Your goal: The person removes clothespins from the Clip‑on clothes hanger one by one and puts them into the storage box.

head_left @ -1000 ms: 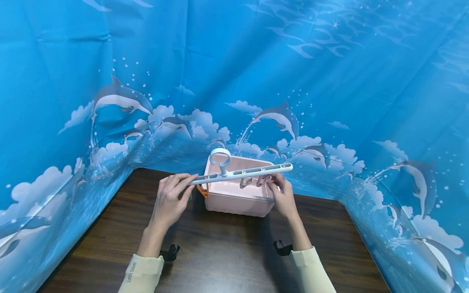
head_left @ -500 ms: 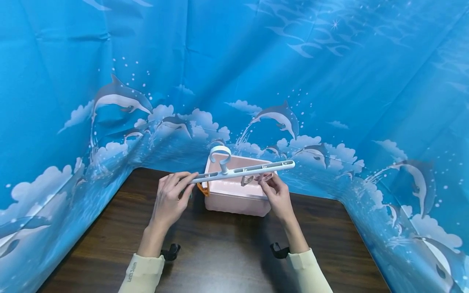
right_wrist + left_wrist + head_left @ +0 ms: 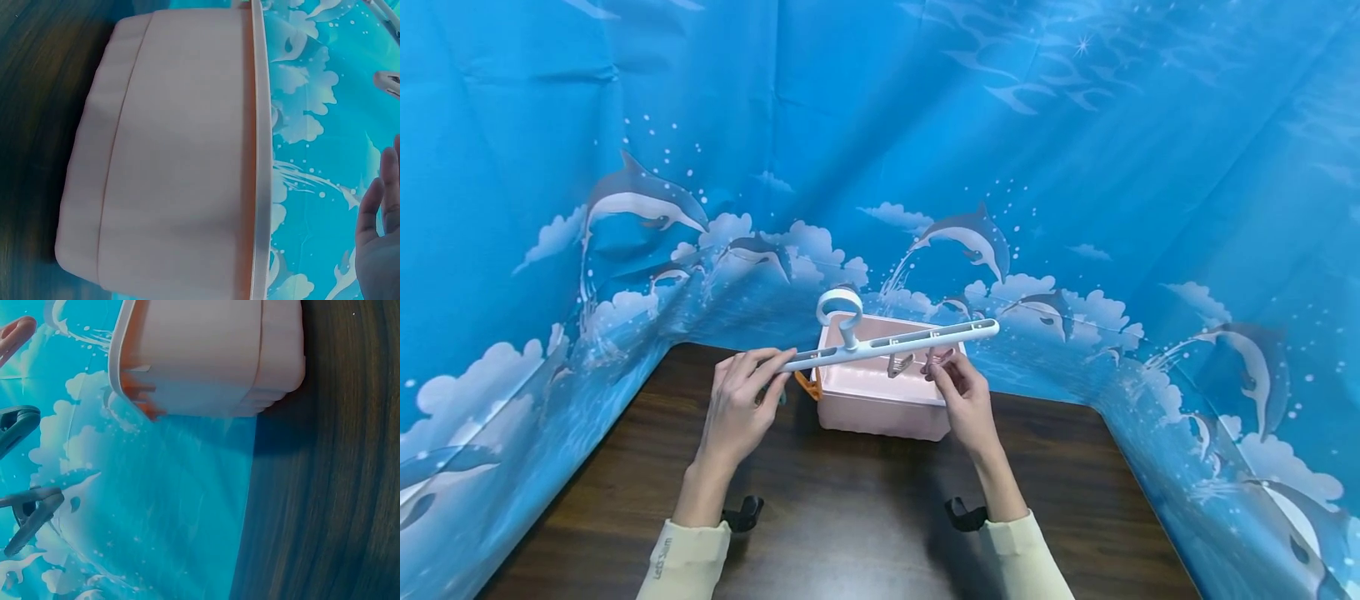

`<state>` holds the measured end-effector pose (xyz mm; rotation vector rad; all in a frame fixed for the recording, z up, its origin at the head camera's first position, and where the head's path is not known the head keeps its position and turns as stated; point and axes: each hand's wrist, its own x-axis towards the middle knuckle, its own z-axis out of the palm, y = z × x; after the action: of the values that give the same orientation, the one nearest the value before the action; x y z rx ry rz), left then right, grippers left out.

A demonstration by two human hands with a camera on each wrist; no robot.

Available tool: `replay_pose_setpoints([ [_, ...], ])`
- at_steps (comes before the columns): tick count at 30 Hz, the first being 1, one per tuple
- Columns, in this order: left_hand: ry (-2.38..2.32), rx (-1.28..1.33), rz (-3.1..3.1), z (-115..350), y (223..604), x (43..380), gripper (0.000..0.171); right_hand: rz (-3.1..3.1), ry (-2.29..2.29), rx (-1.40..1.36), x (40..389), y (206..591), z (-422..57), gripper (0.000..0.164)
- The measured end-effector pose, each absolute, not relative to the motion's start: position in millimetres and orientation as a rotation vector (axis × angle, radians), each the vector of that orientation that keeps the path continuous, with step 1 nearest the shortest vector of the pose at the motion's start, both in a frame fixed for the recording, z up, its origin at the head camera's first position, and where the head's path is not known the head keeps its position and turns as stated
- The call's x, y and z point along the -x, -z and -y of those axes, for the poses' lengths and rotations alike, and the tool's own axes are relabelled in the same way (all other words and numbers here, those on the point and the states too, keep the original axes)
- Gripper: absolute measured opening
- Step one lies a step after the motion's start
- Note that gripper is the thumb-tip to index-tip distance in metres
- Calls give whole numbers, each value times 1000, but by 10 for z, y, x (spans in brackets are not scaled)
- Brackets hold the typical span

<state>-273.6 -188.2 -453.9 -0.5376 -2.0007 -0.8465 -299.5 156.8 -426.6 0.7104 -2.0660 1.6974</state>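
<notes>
A white clip hanger [image 3: 891, 344] with a round hook [image 3: 841, 307] is held up over a pink plastic bin [image 3: 883, 417]. My left hand [image 3: 743, 404] grips the hanger's left end. Two pinkish clothespins hang under its right half; one clothespin [image 3: 900, 364] dangles free. My right hand [image 3: 962, 396] pinches the other clothespin [image 3: 936, 360] between thumb and fingers. In the left wrist view, a green clothespin [image 3: 19, 428] and a grey-green clothespin [image 3: 39, 512] show at the left edge. The right wrist view shows part of my right hand [image 3: 381, 237] near a clothespin [image 3: 387, 82].
The bin stands near the back edge of a dark wooden table [image 3: 850, 517], with an orange handle [image 3: 808, 386] at its left side. A blue dolphin-print curtain [image 3: 880, 150] surrounds the table at the back and sides.
My right hand has moved a little left along the clothespin it fingers. The hanger has shifted slightly left and its right end sits a bit higher; my left hand keeps its grip.
</notes>
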Motion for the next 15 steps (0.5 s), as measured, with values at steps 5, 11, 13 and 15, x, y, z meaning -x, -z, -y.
replay_pose_setpoints([
  [5,849,545,2010,1915,4517,2726,51,2079,-1703,-717,2982,4247,-1580,18],
  [11,843,559,2027,1933,4516,2712,52,2037,-1765,-781,2975,4228,-1611,20],
  [13,846,559,2033,1937,4513,2715,49,2022,-1776,-812,2982,4220,-1617,22],
  [15,850,562,2035,1940,4517,2716,46,2016,-1790,-829,2981,4214,-1618,23],
])
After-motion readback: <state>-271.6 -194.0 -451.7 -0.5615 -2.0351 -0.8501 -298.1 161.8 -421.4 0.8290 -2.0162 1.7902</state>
